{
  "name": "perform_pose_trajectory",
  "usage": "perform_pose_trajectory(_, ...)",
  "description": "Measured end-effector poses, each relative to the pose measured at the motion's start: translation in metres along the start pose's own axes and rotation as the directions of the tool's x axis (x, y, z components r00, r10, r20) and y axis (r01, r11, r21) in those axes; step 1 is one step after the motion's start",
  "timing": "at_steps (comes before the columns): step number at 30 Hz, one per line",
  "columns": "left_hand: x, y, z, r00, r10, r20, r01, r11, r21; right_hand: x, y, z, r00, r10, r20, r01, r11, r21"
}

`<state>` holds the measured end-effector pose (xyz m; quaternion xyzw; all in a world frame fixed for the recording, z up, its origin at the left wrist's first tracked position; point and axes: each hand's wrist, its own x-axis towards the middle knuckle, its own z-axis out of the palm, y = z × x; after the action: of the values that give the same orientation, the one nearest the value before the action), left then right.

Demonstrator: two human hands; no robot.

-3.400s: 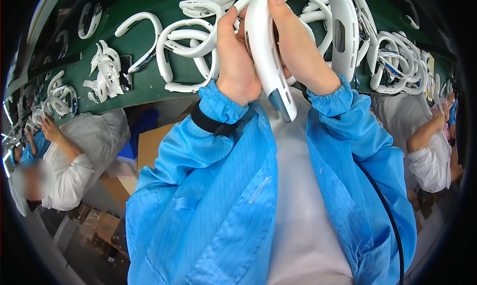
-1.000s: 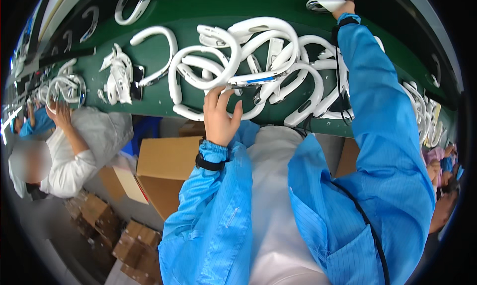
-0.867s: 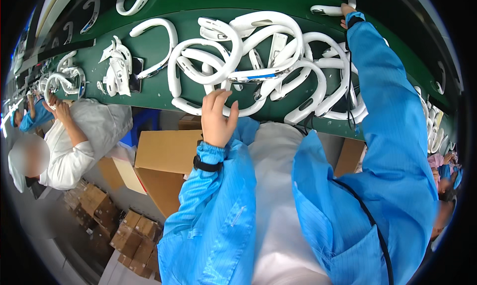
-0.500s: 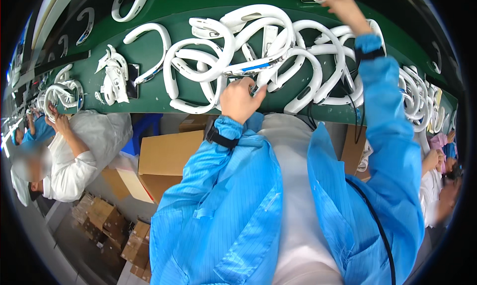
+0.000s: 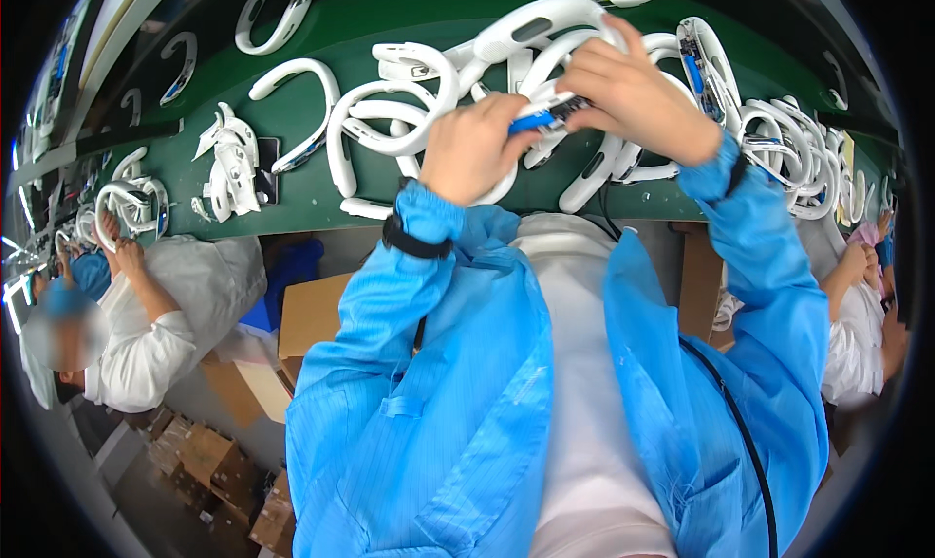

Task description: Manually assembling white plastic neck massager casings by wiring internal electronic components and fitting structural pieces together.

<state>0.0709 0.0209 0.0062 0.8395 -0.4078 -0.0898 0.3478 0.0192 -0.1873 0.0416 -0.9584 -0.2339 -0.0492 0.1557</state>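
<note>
A white curved neckband housing [image 5: 550, 15] is held up over the bench, with an open section that shows dark parts and a blue block [image 5: 531, 122]. My left hand [image 5: 472, 149] is closed around the near part of it, beside the blue block. My right hand [image 5: 638, 95] is closed on the housing to the right of that block, its fingers bent over the white shell. Exactly what the fingertips press on is hidden. Beneath and around both hands lies a tangle of similar white neckbands [image 5: 394, 120].
The green bench [image 5: 321, 183] bears a dark phone [image 5: 266, 168] beside a pile of white shell pieces [image 5: 232, 164]. More neckbands [image 5: 794, 154] are heaped at right. A person in white [image 5: 161, 334] works at left. Cardboard boxes [image 5: 317, 310] stand below the bench edge.
My right hand has come back from the far right of the bench to the neckband housing. My left hand has risen slightly, and the housing is now held between both hands.
</note>
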Motion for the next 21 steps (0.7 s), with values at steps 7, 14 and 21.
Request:
perform_pose_trajectory(7, -0.043, 0.066, -0.012, 0.973, -0.014, 0.232, 0.18, 0.675, -0.716, 0.005, -0.056, -0.032, 0.915, -0.218, -0.338, 0.27, 0.956, 0.115)
perform_pose_trajectory(14, -0.08, 0.044, -0.023, 0.896, -0.284, 0.341, 0.308, -0.155, -0.939, 0.006, -0.033, 0.011, 0.705, 0.405, -0.582, 0.048, 0.792, 0.609)
perform_pose_trajectory(21, -0.087, 0.042, -0.023, 0.857, -0.476, 0.197, 0.195, -0.055, -0.979, -0.003, -0.087, 0.01, 0.817, 0.566, -0.107, -0.251, 0.517, 0.818)
